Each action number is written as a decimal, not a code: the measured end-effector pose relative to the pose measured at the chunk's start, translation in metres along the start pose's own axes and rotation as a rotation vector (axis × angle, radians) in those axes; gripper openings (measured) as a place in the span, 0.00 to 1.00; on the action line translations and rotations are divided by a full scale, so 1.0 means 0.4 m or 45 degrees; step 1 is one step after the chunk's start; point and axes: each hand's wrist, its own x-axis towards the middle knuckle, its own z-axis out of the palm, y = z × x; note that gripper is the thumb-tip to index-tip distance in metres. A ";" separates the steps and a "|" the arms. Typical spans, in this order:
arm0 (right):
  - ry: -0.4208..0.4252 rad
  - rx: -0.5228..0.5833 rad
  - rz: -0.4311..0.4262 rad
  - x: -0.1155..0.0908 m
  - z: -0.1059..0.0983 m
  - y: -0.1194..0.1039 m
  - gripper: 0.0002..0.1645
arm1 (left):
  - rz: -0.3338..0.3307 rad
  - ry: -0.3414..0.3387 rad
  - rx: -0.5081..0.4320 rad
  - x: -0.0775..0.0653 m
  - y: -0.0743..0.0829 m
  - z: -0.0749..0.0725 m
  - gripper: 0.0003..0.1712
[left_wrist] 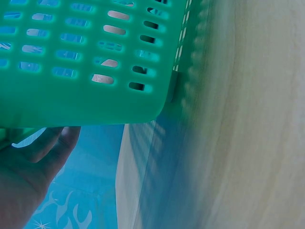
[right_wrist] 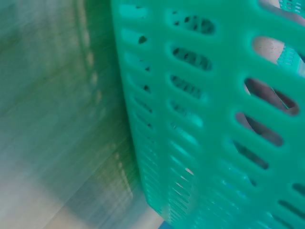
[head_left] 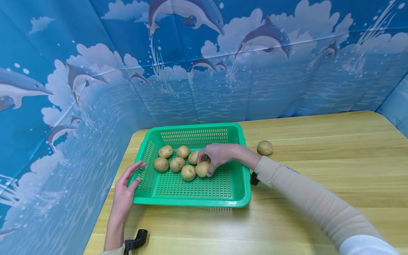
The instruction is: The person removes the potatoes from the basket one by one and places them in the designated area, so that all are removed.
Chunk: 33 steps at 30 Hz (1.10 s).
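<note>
A green plastic basket (head_left: 191,202) with slotted walls stands on the table, with several potatoes grouped inside it. My right hand (head_left: 220,156) reaches over the basket's right wall and holds a potato (head_left: 202,170) between thumb and fingers, close beside the other potatoes (head_left: 188,173). My left hand (head_left: 125,191) rests at the basket's left rim, its fingers and thumb extended over the edge. In the left wrist view, the fingers (left_wrist: 62,148) lie against the basket rim. The right wrist view mostly shows the basket wall (right_wrist: 224,119), with the hand partly visible through the slots.
One more potato (head_left: 265,147) lies on the wooden table (head_left: 334,170), right of the basket and beyond my right forearm. A blue curtain printed with dolphins (head_left: 264,39) hangs behind the table and along its left side.
</note>
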 end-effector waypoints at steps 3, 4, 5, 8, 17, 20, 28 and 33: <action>0.022 0.029 -0.016 -0.001 -0.001 -0.001 0.26 | -0.001 -0.001 0.001 0.000 0.001 0.001 0.29; 0.030 0.035 -0.024 -0.001 -0.002 -0.002 0.26 | -0.002 -0.001 0.000 0.000 0.001 0.001 0.29; 0.038 0.045 -0.028 -0.001 -0.002 -0.003 0.26 | -0.002 -0.001 0.001 -0.001 0.001 0.000 0.29; 0.070 0.069 -0.044 -0.001 -0.004 -0.005 0.26 | -0.004 -0.001 0.001 -0.002 0.002 0.000 0.29; 0.140 0.191 -0.063 -0.002 -0.009 -0.006 0.27 | 0.008 -0.002 -0.010 -0.001 0.001 0.001 0.29; 0.184 0.207 -0.079 -0.002 -0.011 -0.005 0.28 | 0.007 -0.001 -0.009 -0.001 0.001 0.001 0.29; 0.292 0.268 -0.135 -0.003 -0.013 -0.004 0.28 | 0.002 -0.001 -0.004 0.000 0.001 0.001 0.29; 0.352 0.365 -0.192 -0.004 -0.015 -0.003 0.26 | 0.003 -0.001 -0.007 0.000 0.000 0.001 0.29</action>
